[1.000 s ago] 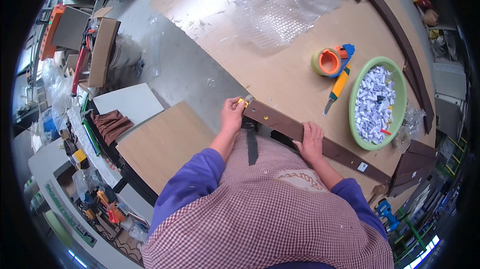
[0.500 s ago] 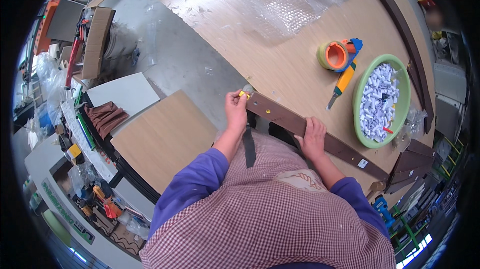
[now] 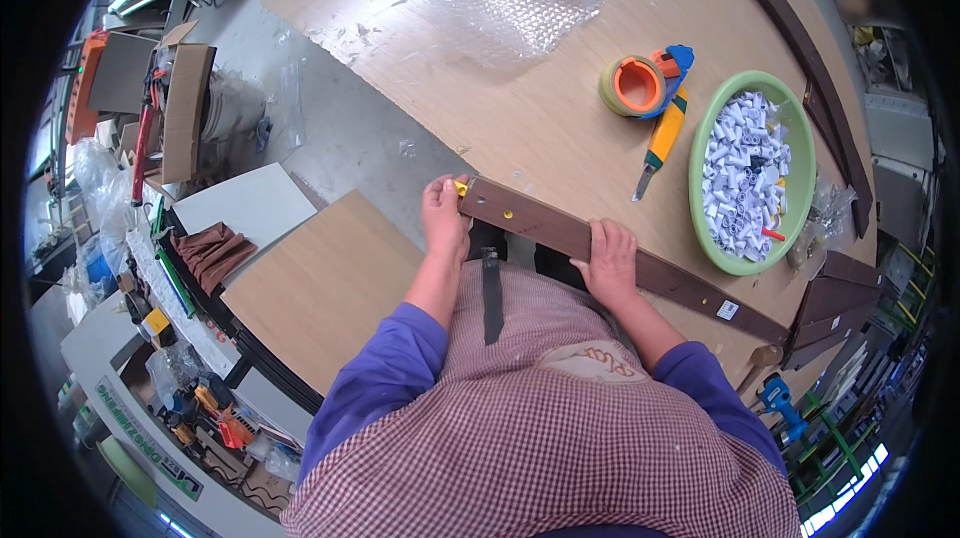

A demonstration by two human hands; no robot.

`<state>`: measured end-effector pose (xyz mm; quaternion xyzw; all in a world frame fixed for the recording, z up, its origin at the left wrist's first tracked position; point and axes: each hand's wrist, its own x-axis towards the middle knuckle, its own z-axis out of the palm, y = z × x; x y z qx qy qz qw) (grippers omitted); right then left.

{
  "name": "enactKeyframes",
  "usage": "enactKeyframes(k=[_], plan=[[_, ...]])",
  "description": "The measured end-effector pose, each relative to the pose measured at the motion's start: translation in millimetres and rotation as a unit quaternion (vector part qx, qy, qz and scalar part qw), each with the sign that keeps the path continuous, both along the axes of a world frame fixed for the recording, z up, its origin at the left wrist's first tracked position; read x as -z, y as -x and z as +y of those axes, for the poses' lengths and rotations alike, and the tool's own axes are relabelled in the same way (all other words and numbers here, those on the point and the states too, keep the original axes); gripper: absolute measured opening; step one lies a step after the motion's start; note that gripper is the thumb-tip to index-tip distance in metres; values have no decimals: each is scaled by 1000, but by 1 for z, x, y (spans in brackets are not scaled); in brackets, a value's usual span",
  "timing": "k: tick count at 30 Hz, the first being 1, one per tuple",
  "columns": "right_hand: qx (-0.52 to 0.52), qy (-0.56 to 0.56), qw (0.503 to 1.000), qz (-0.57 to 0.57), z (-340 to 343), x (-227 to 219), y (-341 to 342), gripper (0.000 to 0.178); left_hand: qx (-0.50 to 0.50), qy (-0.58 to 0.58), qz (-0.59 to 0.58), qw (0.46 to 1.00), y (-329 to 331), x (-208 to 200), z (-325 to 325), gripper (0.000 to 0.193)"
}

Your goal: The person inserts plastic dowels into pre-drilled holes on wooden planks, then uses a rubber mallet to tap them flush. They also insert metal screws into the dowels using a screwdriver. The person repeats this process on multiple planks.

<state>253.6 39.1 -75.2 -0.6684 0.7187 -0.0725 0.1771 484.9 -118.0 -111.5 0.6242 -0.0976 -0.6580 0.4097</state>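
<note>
A long dark brown board (image 3: 545, 226) with holes, small yellow spots and a white label lies slantwise along the table's near edge. My left hand (image 3: 445, 220) is at its left end, thumb and fingers closed on a small yellow piece (image 3: 461, 188). Its exact kind is too small to tell, and my fingers partly cover it. Farther right, my right hand (image 3: 608, 263) grips the same board, fingers over the far edge and thumb on the near side.
On the wooden table (image 3: 400, 68) are a tape roll in a dispenser (image 3: 637, 85), a yellow utility knife (image 3: 662, 141) with its blade out, a green basin (image 3: 703, 213) of white plastic pieces, bubble wrap (image 3: 530, 8) and a curved brown strip (image 3: 790, 28). A blue power tool (image 3: 780, 406) is at the lower right.
The view has shifted, so the table things appear farther left and higher. Both hands keep their hold on the yellow piece and the board.
</note>
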Motion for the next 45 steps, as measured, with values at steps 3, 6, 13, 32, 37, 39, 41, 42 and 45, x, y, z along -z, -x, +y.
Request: enactKeyframes(k=[3,6,13,32,37,39,41,42,45], plan=[[-1,-2,1000,8,0,1,0,93,40,12,11,999,0,-4,-1,22],[0,-1,1000,9,1,2,1,93,76,8,-68,995,7,0,-1,25],[-2,-3,1000,11,3,6,2,88,102,70,-298,946,22,13,4,27],[-7,12,999,-36,5,8,10,83,19,-158,84,984,-8,1,-25,39],[-6,13,1000,-28,4,5,11,80,91,-226,199,949,-11,-16,-31,55],[-5,15,999,-29,4,4,11,78,114,-240,237,935,-11,-22,-33,60],[-4,12,999,-35,4,5,10,77,131,-243,249,928,-14,-26,-34,62],[-3,10,999,-38,4,5,10,76,138,-246,267,922,-15,-27,-35,63],[3,14,999,-45,5,7,10,75,160,-247,252,922,-18,-24,-38,66]])
